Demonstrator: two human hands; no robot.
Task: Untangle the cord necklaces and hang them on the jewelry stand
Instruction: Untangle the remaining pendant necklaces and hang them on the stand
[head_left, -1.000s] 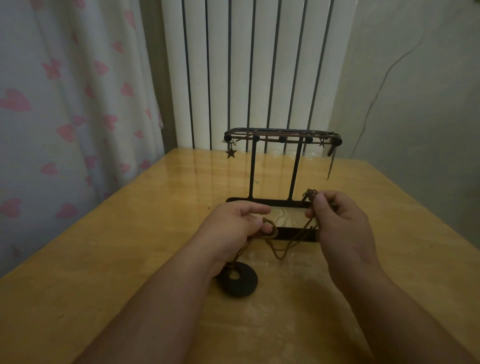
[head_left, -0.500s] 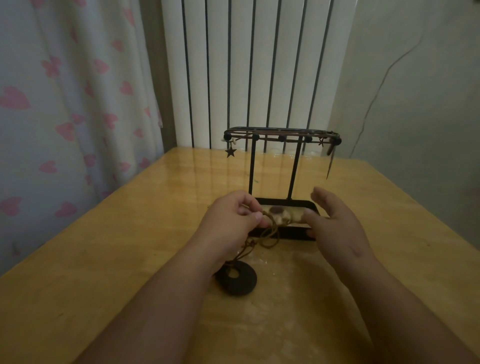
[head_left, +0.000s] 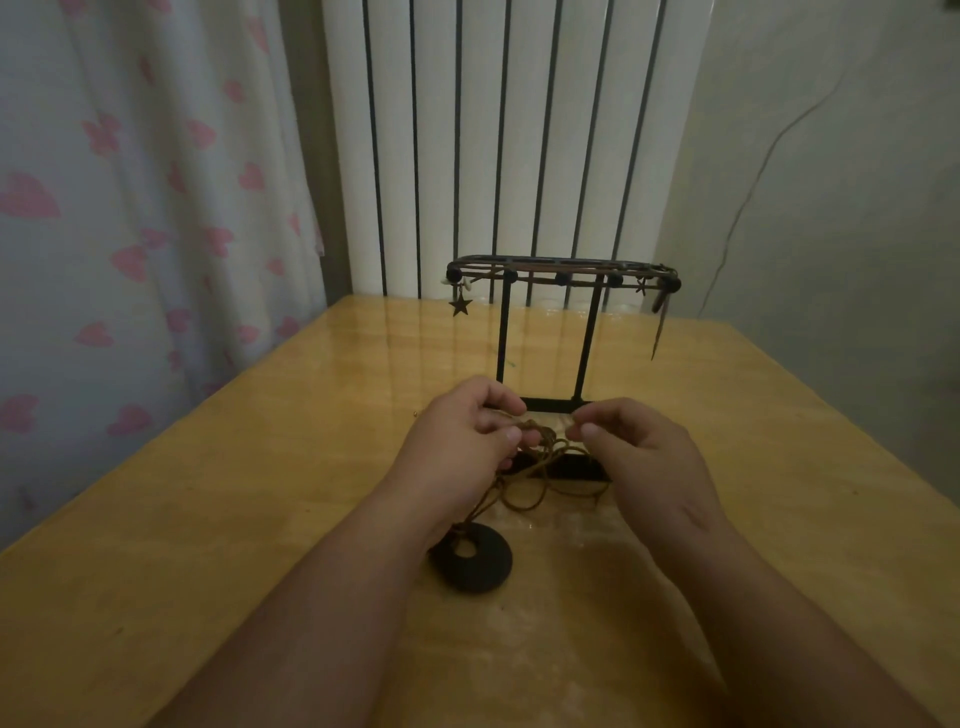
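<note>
A: What did the head view hold, by count?

B: Two hands, one jewelry stand with two posts at the table's far middle, and one black ring pendant flat on the wood by the left wrist.

A: And the cord?

B: Bunched between the hands, just in front of the stand's base. The left hand pinched the tangle. The right hand had thumb and forefinger curled at its right edge, but I couldn't tell if they gripped a strand or how many cords there were.

A: Room?

B: Bare wood showed left and right of the stand. The table's left edge ran close beside the curtain.
</note>
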